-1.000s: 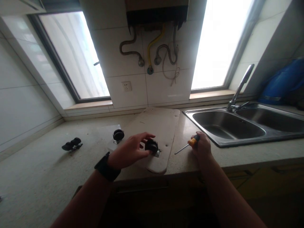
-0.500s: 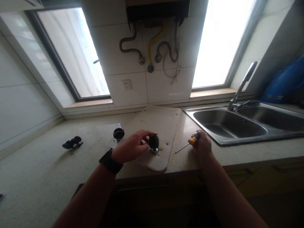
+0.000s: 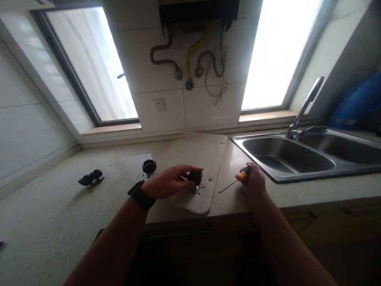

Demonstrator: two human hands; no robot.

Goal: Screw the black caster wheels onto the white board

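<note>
My left hand (image 3: pixel 174 182), with a black watch at its wrist, grips a black caster wheel (image 3: pixel 196 177) between thumb and fingers. The caster's metal plate rests on the near end of a pale board (image 3: pixel 205 153) with rounded corners and small holes. To the right, my right hand (image 3: pixel 253 180) is closed around the handle of a yellow and black screwdriver (image 3: pixel 242 174). The screwdriver's shaft points left and down, its tip beside the board's right edge. Part of the held caster is hidden by my left fingers.
Left of the board, another caster (image 3: pixel 149 167) stands on the speckled counter (image 3: pixel 119 159). Farther left lie more black casters (image 3: pixel 91 177). A steel double sink (image 3: pixel 285 157) with a tall faucet (image 3: pixel 306 105) is at the right. The counter's front edge runs below the board.
My left hand has shifted slightly right and its fingers now wrap the caster more fully. The caster's wheel has turned or tipped a little to the right. My right hand is nearly unchanged.
</note>
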